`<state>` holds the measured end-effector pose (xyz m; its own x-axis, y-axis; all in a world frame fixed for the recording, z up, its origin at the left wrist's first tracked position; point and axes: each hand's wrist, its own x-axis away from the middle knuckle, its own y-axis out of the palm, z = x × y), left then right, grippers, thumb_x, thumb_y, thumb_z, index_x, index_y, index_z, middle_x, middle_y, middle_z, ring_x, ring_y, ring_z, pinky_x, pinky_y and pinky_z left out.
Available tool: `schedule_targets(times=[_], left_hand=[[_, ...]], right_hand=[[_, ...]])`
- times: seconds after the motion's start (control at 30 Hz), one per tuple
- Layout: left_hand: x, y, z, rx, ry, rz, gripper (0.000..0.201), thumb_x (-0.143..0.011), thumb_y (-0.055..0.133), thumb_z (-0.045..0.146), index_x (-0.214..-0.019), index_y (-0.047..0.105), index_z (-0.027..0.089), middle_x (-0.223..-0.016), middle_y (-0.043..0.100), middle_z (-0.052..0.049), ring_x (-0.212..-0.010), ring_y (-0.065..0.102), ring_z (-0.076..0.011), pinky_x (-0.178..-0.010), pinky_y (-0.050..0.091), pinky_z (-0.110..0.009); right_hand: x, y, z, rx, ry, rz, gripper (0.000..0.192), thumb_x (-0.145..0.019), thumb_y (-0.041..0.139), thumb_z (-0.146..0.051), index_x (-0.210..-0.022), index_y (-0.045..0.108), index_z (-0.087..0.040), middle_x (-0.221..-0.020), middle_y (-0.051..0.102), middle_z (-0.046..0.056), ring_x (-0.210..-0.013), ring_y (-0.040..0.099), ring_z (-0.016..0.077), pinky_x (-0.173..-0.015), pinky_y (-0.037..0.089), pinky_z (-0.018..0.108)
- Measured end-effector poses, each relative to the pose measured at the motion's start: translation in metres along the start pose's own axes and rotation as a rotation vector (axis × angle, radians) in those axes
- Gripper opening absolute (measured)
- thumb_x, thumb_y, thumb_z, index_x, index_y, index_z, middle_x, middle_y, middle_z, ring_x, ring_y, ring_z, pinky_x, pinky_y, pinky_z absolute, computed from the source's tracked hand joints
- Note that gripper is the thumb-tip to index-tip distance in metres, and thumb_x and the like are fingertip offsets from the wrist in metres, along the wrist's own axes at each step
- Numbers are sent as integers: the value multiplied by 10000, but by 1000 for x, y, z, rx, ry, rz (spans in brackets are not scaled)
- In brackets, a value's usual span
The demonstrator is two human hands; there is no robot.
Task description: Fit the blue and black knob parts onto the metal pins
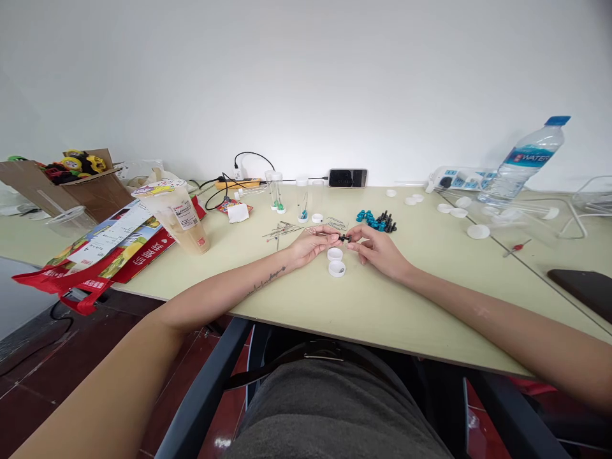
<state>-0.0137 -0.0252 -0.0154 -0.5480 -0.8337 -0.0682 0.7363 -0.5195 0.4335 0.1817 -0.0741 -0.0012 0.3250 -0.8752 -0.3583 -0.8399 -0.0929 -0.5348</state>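
My left hand (312, 245) and my right hand (381, 252) meet over the table, fingertips pinched on a small black bolt-shaped part (345, 238) between them. A thin metal piece seems to lie along my left fingers, too small to make out. Just below the fingers stand two small round white caps; the nearer cap (336, 269) has tiny metal bits inside, and the farther cap (335, 254) touches it. Behind my right hand lies a pile of teal pieces (367, 218) and black pieces (389, 223). Loose thin metal pins (282, 231) lie beyond my left hand.
Clear tubes (276, 191) and a phone (348, 178) stand along the wall. At left are a drink cup (176, 217), a red bag (143, 255) and a cardboard box (90, 191). At right are a water bottle (526, 159), white lids (478, 231) and a dark phone (583, 287).
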Motion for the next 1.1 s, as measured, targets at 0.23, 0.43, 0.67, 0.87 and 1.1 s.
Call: schedule_targets(times=[0.23,0.43,0.67,0.87,1.1], left_hand=[[1,0,0,3,-1,-4,161,-677,696,60,-820,631,97,-799,662,-30,-772,662,-124,-877,469,-286],[0,0,0,11,5,-6,163,-672,699,56,-816,636,100,-798,663,-27,-774,662,-126,-877,468,-280],[0,-1,0,0,-4,-5,154,-681,693,62,-817,637,104,-808,662,-27,-778,662,-126,-896,458,-300],[0,-2,-1,-11,1,-13,169,-673,705,74,-825,638,105,-838,666,-31,-791,659,-122,-903,455,-300],[0,-2,-1,-5,0,-23,169,-671,708,77,-822,638,105,-817,667,-24,-786,660,-121,-895,457,-288]], right_hand=[[0,0,0,-1,4,-2,245,-829,541,-417,-1000,537,-242,-864,550,1,-452,492,82,-486,431,280],[0,0,0,11,1,1,246,-830,529,-428,-977,547,-233,-878,570,13,-448,491,85,-483,431,288],[0,0,0,4,-6,5,227,-824,547,-407,-971,530,-234,-871,557,2,-445,485,77,-489,434,286],[0,0,1,-10,1,4,226,-829,547,-393,-1001,528,-246,-873,554,-6,-450,495,79,-483,422,280],[0,0,1,15,1,-6,223,-837,531,-414,-970,537,-235,-867,550,-1,-448,493,78,-477,427,276]])
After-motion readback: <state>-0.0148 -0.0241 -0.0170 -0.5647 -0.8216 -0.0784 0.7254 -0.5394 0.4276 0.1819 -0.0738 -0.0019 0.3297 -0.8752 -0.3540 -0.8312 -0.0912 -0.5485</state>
